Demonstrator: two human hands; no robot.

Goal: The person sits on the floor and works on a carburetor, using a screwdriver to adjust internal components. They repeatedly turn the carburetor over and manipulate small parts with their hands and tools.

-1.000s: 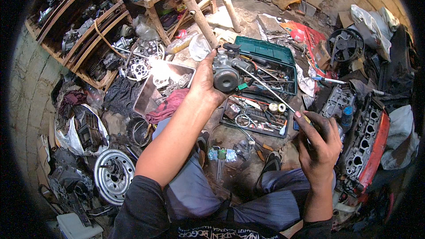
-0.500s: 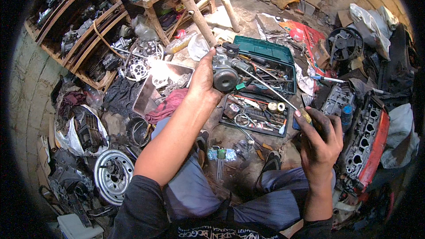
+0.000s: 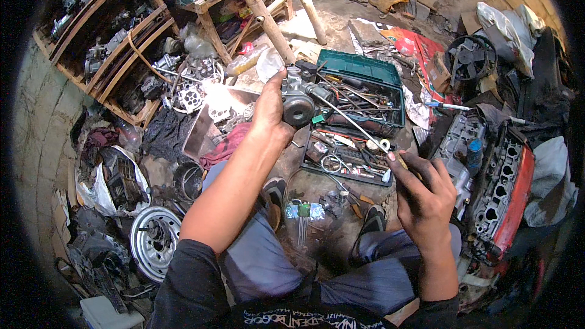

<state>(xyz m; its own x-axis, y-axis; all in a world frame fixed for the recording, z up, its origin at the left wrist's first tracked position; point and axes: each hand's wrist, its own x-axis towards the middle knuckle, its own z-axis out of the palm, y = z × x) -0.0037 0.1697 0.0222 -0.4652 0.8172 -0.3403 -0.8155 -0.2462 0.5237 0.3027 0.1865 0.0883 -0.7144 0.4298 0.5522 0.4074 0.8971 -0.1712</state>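
My left hand (image 3: pixel 272 109) is closed around a grey metal throttle body (image 3: pixel 298 108) with a round, dark-centred disc on its near side, holding it up in front of me. Between the fingertips of my right hand (image 3: pixel 428 194) is the yellowish handle of a long screwdriver (image 3: pixel 354 124). Its thin shaft points up and left, and the tip meets the right side of the throttle body; I cannot tell exactly where it seats. Beyond them lies an opened green toolbox (image 3: pixel 359 68) full of tools. A dark tool tray (image 3: pixel 350 176) with small tools and rolls of tape sits nearer.
Wooden shelves (image 3: pixel 116 87) of metal parts stand far left, beside a wooden-legged stand (image 3: pixel 259 18). A metal bin (image 3: pixel 200 131) and a wheel rim (image 3: pixel 141 254) lie left. Right are a cylinder head (image 3: pixel 496 198) with a red cover (image 3: pixel 517 207) and a round fan-like part (image 3: pixel 470 58).
Both hands have shifted slightly left, carrying the throttle body and screwdriver along. My right fingers have changed their hold on the screwdriver handle a little; the tip stays at the throttle body.
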